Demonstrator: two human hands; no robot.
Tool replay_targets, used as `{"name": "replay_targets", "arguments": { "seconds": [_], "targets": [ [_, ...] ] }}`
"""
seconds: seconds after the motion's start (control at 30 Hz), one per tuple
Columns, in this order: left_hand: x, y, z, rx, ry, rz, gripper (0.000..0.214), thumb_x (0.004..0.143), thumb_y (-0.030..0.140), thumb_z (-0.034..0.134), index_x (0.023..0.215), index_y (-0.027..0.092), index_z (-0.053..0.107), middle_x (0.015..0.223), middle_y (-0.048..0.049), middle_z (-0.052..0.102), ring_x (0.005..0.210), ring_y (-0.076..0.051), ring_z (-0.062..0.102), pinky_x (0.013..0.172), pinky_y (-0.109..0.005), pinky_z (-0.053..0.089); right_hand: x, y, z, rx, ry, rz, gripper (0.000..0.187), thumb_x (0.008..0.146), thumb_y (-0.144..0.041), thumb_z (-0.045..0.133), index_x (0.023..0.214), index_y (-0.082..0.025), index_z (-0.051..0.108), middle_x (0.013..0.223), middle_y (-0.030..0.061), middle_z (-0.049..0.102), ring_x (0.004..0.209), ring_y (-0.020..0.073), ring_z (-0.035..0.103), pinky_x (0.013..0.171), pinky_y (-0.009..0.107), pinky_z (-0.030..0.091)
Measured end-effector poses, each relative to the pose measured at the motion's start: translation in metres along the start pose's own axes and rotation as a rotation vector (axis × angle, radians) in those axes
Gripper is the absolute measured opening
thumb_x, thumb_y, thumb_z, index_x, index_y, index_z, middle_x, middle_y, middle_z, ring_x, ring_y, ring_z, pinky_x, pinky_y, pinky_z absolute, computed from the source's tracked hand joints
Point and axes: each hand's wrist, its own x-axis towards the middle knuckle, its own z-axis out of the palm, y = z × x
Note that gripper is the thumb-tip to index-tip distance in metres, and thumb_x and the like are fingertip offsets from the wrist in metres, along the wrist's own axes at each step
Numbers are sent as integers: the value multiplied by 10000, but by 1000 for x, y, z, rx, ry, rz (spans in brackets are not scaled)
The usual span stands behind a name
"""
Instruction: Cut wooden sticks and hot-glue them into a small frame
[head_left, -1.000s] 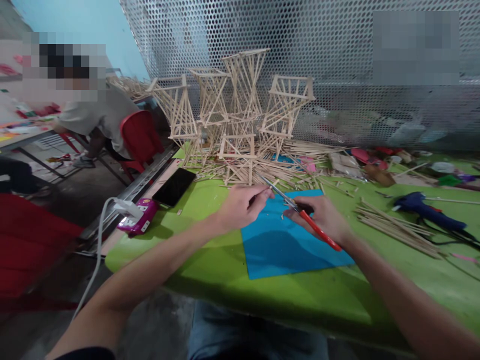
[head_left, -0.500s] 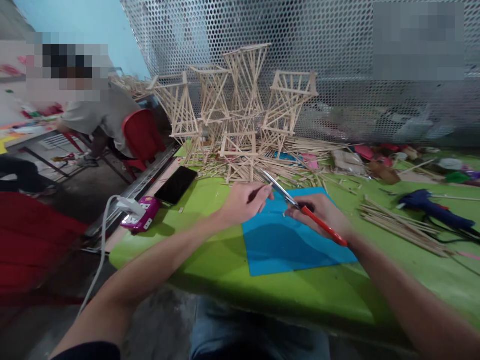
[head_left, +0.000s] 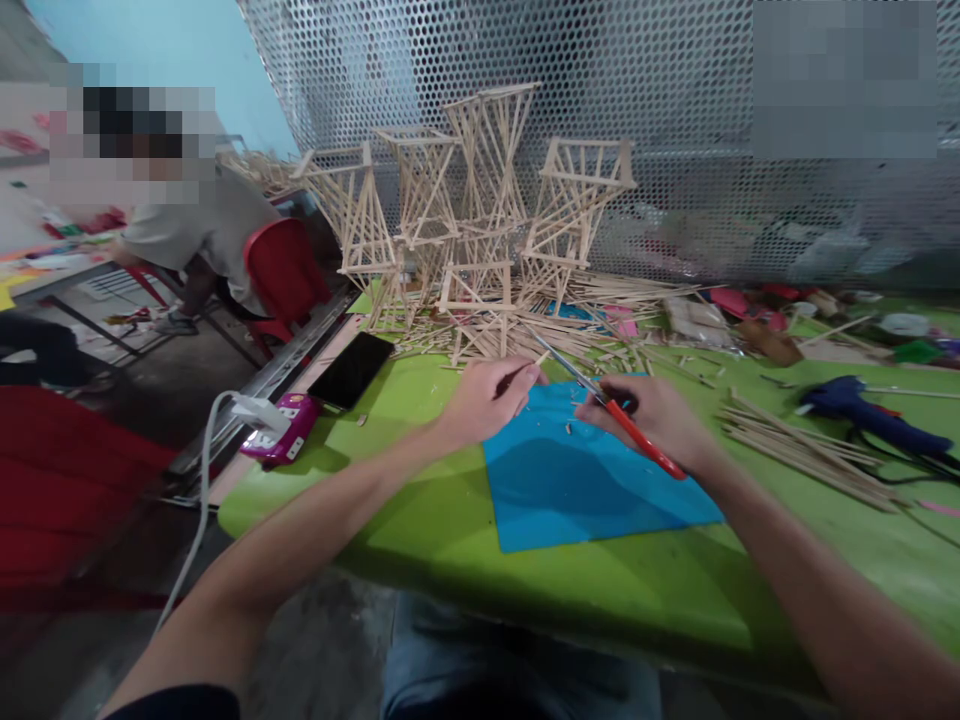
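Note:
My left hand (head_left: pixel 486 398) is pinched on a short thin wooden stick (head_left: pixel 534 362) just above the far edge of a blue sheet (head_left: pixel 592 480). My right hand (head_left: pixel 660 420) grips red-handled scissors (head_left: pixel 600 400), whose metal blades point up and left toward the stick's tip. Small wood clippings lie on the blue sheet between my hands. Behind my hands stands a tall lattice structure of wooden sticks (head_left: pixel 472 220) with loose sticks heaped at its base.
The table has a green cover (head_left: pixel 420 520). A black phone (head_left: pixel 351 368) and a pink power strip (head_left: pixel 279 430) with a white plug lie at left. A bundle of sticks (head_left: pixel 802 450) and a blue glue gun (head_left: pixel 862 415) lie at right. Another person sits on a red chair (head_left: pixel 281 270) at left.
Both hands have shifted slightly away from me toward the stick pile; the scissors stay beside the stick's tip. More clippings lie on the blue sheet.

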Motion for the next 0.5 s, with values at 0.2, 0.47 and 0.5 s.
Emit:
{"name": "replay_targets", "arguments": {
  "seconds": [0.2, 0.47, 0.5],
  "targets": [
    [0, 2, 1, 43, -12, 16, 403, 1072, 389, 437, 949, 142, 732, 549, 32, 572, 501, -86, 523, 536, -213, 393, 0, -1, 2, -7, -30, -19, 388, 842, -588, 660, 726, -225, 589, 624, -4, 577, 586, 157, 467, 549, 285, 292],
    [-2, 2, -3, 146, -11, 100, 415, 1068, 389, 447, 890, 144, 731, 514, 37, 542, 442, -76, 461, 485, -225, 334, -7, -1, 12, 71, -114, -35, 333, 932, -427, 584, 684, -208, 544, 588, -39, 443, 557, 118, 377, 538, 288, 271],
    [-2, 2, -3, 152, -6, 116, 417, 1067, 390, 447, 887, 143, 732, 514, 34, 548, 440, -76, 462, 483, -225, 336, -8, -1, 13, 95, -130, -24, 337, 935, -414, 575, 672, -207, 532, 589, -37, 439, 558, 117, 377, 535, 287, 275]
  ]
}}
